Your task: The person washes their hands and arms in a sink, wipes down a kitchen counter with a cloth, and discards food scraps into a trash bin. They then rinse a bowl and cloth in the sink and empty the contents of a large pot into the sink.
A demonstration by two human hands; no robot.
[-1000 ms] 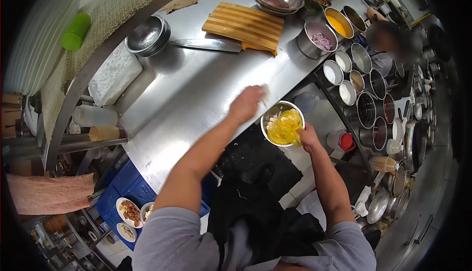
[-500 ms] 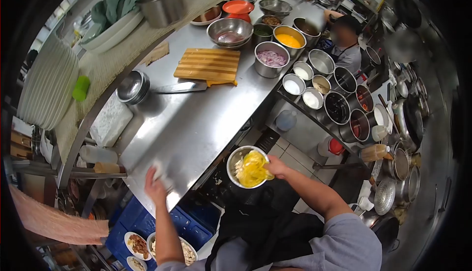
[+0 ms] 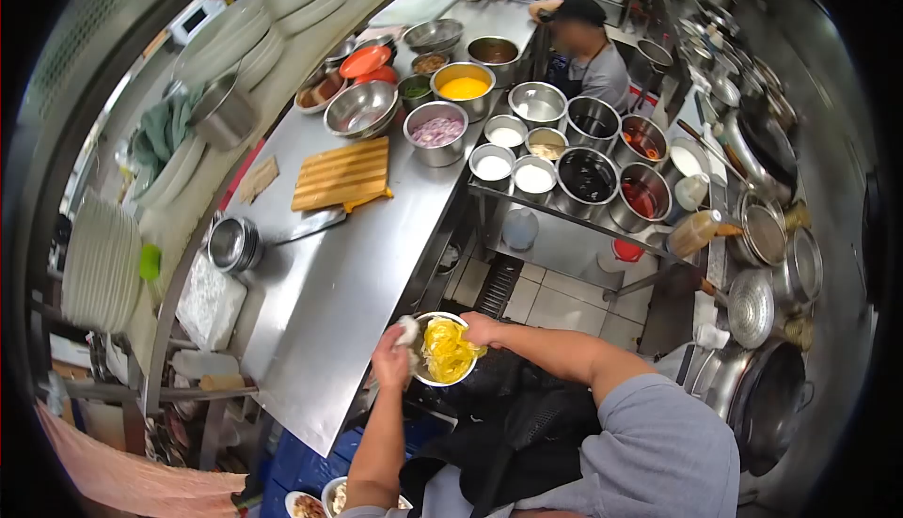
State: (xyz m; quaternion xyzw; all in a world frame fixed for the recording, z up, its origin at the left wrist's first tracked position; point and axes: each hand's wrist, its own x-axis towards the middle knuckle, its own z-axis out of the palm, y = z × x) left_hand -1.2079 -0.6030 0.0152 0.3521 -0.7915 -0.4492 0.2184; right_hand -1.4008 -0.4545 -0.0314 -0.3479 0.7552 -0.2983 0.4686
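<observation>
In front of my body, my right hand (image 3: 483, 330) grips the rim of a metal bowl (image 3: 435, 316). Inside lies a crumpled, glossy yellow mass (image 3: 450, 351) that resembles thin plastic film; I cannot make out its exact kind. At the bowl's left side is my left hand (image 3: 389, 358), its fingers closed on a crumpled white cloth (image 3: 408, 332). The cloth is close against the rim; whether it touches is unclear. Both hands are just off the edge of the steel worktable (image 3: 320, 339).
On the worktable are a striped cutting board (image 3: 340, 174), a knife (image 3: 315, 225), stacked metal bowls (image 3: 235, 243) and a pot of chopped onion (image 3: 435, 133). Several sauce pots (image 3: 588, 176) stand on a lower shelf. A co-worker (image 3: 591, 53) stands beyond. Blue crates (image 3: 306, 462) sit below left.
My left hand has moved from above the worktable to the bowl, with the white cloth in it. The bowl stays in my right hand. The head view has turned.
</observation>
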